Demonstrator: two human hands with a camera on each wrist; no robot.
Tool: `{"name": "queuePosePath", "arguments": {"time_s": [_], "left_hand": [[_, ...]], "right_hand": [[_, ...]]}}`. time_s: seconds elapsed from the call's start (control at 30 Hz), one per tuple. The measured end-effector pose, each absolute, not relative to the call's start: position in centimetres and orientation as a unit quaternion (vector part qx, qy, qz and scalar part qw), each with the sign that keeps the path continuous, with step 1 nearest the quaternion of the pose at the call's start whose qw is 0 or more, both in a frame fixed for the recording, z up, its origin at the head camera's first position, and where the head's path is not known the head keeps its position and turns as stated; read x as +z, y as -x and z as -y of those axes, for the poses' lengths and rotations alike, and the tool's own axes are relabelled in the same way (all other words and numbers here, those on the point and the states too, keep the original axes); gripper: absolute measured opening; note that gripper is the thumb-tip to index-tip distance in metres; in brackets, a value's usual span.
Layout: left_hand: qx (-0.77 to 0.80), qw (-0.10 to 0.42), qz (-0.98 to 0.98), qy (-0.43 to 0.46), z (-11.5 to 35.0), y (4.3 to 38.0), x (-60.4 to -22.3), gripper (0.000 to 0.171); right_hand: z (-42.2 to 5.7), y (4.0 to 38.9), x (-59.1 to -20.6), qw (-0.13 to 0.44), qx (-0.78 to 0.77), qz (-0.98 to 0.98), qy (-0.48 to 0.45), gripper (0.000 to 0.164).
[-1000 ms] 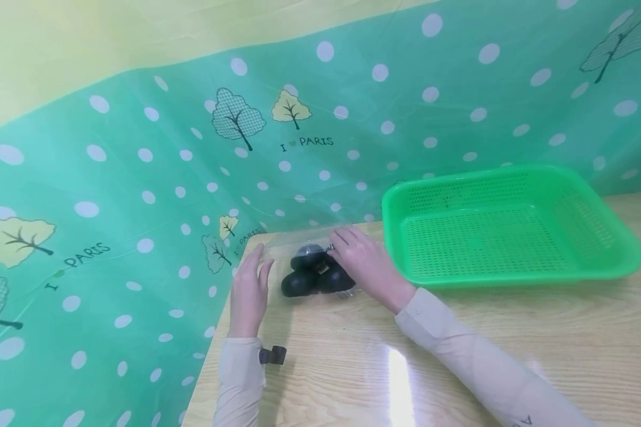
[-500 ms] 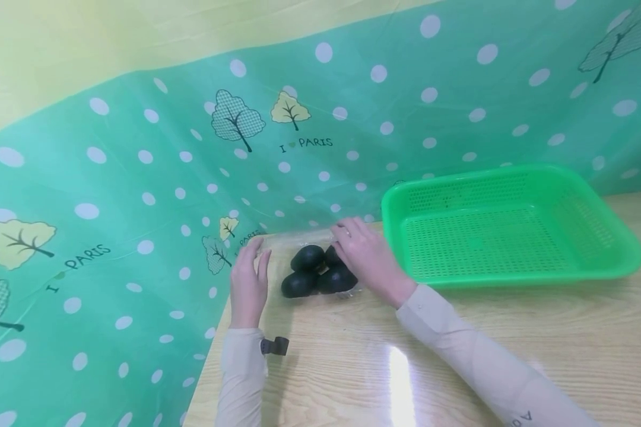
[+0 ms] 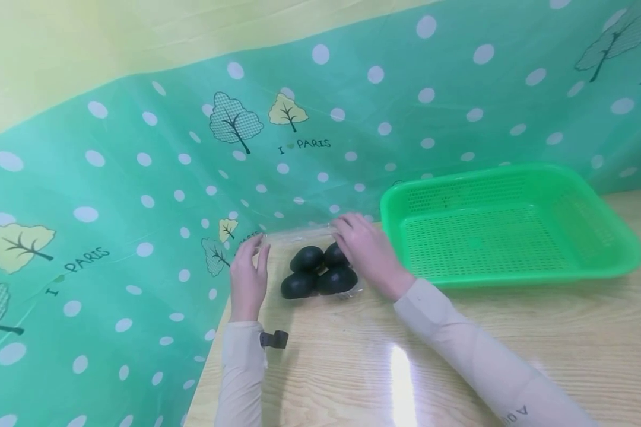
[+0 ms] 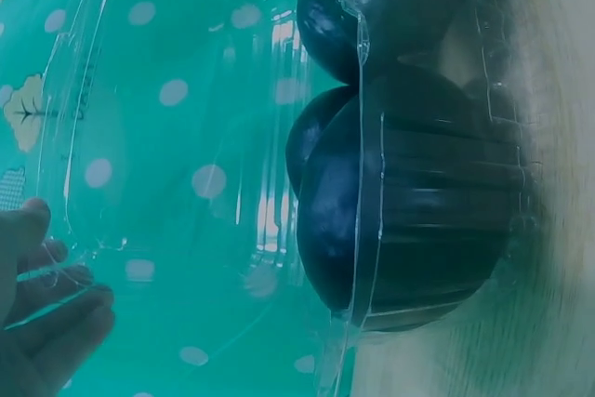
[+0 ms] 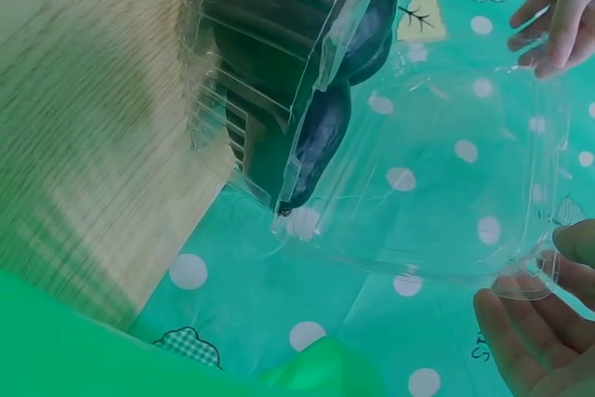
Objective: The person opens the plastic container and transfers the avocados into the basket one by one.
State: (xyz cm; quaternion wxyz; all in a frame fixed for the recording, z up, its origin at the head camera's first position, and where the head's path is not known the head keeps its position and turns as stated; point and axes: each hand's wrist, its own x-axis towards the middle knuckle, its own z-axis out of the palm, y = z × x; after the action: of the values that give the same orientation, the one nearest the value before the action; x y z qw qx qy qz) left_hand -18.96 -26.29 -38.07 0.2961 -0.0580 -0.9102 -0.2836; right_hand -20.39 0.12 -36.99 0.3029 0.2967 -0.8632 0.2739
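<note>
A clear plastic clamshell box (image 3: 355, 292) holds several dark, glossy, egg-shaped fruits (image 3: 336, 280). Its lid (image 3: 299, 236) is swung up at the back, away from the fruits. My left hand (image 3: 248, 281) pinches one corner of the lid, thumb on one side and fingers on the other in the left wrist view. At the opposite corner, my right hand (image 3: 367, 249) holds the lid's edge, as the right wrist view shows with its thumb and fingers (image 5: 507, 323) around the plastic. The fruit at the right is partly behind my right hand in the head view.
A green perforated basket (image 3: 486, 279) stands to the right on the wooden table (image 3: 342, 367). A dotted green cloth (image 3: 139, 249) hangs directly behind and to the left. A black wrist-camera mount (image 3: 275, 340) sticks out from my left sleeve.
The lid has swung up and back, uncovering the fruits. Both hands have shifted slightly away from me with it. The fruits and basket have stayed in place.
</note>
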Motion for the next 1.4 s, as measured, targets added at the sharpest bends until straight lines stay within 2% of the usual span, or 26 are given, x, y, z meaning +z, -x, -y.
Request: {"name": "queuePosePath", "arguments": {"time_s": [0.53, 1.07, 1.4], "left_hand": [[-0.319, 0.304, 0.895, 0.072, 26.0, 20.1, -37.7, 0.036], [-0.340, 0.314, 0.883, 0.072, 25.9, 21.5, -37.2, 0.034], [-0.374, 0.294, 0.878, 0.053, 26.0, 22.2, -37.0, 0.038]], "right_hand": [[-0.4, 21.3, -36.6, 0.244, 0.360, 0.865, -0.250, 0.026], [-0.6, 22.0, -36.4, 0.229, 0.371, 0.866, -0.243, 0.027], [-1.1, 22.9, -36.3, 0.175, 0.399, 0.875, -0.212, 0.035]]}}
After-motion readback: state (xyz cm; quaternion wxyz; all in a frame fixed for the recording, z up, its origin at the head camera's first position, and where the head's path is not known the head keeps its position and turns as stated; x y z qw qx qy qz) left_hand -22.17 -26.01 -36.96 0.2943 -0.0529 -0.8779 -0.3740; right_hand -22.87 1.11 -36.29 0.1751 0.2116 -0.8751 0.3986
